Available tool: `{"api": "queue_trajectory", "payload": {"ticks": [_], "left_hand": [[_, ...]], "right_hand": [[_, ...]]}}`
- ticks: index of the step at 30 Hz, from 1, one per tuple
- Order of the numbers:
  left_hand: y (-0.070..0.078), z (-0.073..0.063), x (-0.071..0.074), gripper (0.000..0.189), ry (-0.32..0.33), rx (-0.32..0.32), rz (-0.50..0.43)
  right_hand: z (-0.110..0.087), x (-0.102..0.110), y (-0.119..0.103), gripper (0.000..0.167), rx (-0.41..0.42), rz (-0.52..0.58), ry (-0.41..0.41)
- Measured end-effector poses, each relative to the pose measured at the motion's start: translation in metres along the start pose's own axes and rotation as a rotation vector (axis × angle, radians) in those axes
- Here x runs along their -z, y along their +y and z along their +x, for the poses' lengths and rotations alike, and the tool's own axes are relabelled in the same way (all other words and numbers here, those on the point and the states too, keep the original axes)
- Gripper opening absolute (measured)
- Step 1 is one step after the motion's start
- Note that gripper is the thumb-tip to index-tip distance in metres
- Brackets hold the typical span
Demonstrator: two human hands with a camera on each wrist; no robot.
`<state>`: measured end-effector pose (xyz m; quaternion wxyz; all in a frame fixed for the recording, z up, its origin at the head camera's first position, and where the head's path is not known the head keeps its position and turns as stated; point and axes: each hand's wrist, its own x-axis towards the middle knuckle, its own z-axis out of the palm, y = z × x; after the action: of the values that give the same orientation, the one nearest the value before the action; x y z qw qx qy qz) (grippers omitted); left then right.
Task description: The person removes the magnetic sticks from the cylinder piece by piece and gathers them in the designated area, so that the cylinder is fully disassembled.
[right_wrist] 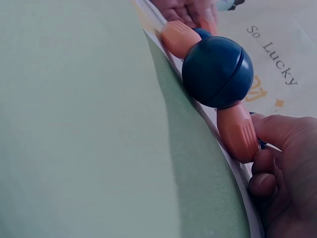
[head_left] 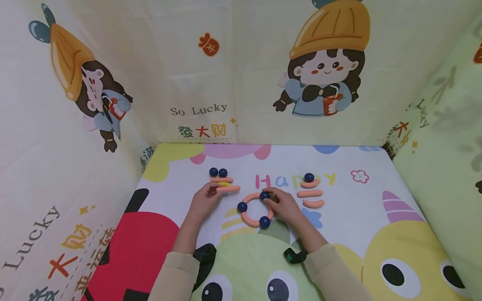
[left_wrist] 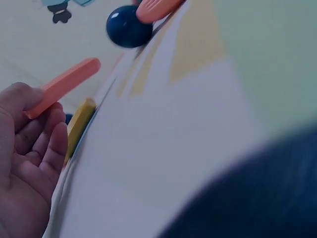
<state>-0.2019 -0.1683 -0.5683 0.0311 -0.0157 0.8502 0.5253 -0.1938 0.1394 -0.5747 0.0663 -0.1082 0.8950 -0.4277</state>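
Observation:
My left hand pinches a straight orange rod between thumb and fingers. In the left wrist view the rod's far end sticks out from the grip, above a yellow rod on the table. Three curved orange rods and three dark blue balls form a ring in the middle of the table, with one ball at its near side and another ball at its left. My right hand pinches the ring's right curved rod beside its far ball.
Behind the left hand lie another orange rod and two blue balls. To the right are a blue ball, two curved rods and a straight rod. Printed cloth walls enclose the table's back and sides.

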Motion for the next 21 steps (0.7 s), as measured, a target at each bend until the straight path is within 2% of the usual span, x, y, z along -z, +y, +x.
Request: {"api": "queue_trajectory", "payload": {"ticks": [3,7,12,21], "left_hand": [[-0.003,0.001,0.009,0.037,0.013,0.092,0.060],[-0.008,0.003,0.017,0.038,-0.011,0.119,0.121],[-0.012,0.006,0.024,0.036,-0.044,0.085,0.184],[-0.014,0.010,0.027,0.038,-0.053,-0.038,0.273]], "right_hand": [[0.000,0.000,0.002,0.035,0.000,-0.003,0.001],[0.001,0.001,0.003,0.035,-0.002,-0.009,-0.005],[0.000,0.000,0.002,0.035,-0.012,-0.006,0.001],[0.000,0.000,0.002,0.034,0.010,0.013,0.013]]}}
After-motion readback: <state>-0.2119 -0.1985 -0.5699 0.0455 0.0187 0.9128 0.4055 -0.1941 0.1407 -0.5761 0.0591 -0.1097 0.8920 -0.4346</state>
